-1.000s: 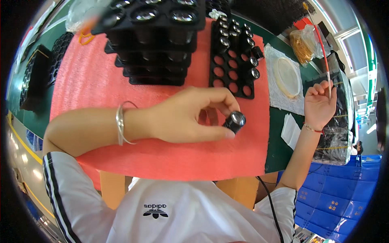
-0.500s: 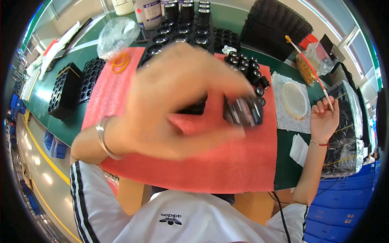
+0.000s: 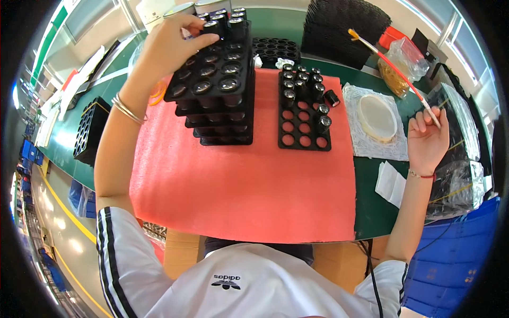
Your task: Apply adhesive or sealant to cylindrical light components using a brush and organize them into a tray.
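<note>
At the far end of a stack of black trays [image 3: 212, 114], my left hand [image 3: 172, 45] has its fingers and thumb closed about a black cylinder with a shiny silver top [image 3: 211, 27]. More such cylinders stand around it; the palm side is partly hidden. My right hand [image 3: 427, 138] rests at the right, closed around a brush [image 3: 389, 63] with a red and white handle and yellowish bristles. A single black tray [image 3: 282, 114] on the pink mat [image 3: 244, 196] holds several upright cylinders, with open holes at its near end. One cylinder [image 3: 332, 97] lies tilted beside it.
A round, pale shallow dish [image 3: 377, 117] sits on a white cloth [image 3: 352, 140] by my right hand. Beyond it are a bag of yellow bands [image 3: 395, 71] and stacked black trays [image 3: 339, 34]. Another black tray stack [image 3: 91, 130] stands at the left. A folded white paper [image 3: 389, 183] lies near my right forearm.
My left hand has moved from above the single tray, far and left to the cylinders on the tall stack. My right hand still holds the brush in nearly the same place.
</note>
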`<control>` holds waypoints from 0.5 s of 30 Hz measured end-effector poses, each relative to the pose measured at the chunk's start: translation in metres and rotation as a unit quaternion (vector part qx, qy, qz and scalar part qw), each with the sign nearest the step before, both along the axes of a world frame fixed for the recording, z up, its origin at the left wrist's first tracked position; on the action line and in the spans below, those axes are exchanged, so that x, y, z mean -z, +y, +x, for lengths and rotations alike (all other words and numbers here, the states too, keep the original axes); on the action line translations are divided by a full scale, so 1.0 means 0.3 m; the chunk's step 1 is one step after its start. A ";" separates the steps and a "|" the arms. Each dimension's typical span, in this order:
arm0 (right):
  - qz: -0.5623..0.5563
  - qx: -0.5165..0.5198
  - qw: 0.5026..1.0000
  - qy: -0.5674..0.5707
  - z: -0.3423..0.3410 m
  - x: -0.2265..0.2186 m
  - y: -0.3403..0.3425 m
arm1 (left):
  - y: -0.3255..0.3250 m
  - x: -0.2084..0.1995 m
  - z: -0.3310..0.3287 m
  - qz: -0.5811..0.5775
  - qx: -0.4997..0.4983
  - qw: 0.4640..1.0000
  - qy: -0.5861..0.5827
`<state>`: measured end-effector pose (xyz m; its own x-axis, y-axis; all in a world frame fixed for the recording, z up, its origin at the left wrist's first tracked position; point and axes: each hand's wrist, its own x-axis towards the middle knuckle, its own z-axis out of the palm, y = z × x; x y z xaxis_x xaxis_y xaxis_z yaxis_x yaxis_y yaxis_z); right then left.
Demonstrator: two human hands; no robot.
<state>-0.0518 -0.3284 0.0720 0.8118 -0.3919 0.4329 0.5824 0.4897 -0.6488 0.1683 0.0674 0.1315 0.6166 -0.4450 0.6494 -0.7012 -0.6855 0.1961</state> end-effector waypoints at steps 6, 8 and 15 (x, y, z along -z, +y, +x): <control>0.001 -0.001 1.000 -0.015 0.000 -0.003 -0.003 | -0.016 -0.017 0.009 0.036 -0.005 0.999 0.020; 0.003 0.016 1.000 -0.011 0.000 0.006 -0.020 | -0.024 -0.028 0.012 0.067 -0.005 0.997 0.038; -0.056 0.024 0.998 -0.031 0.017 0.023 -0.058 | 0.016 -0.052 0.008 0.052 0.023 0.997 0.045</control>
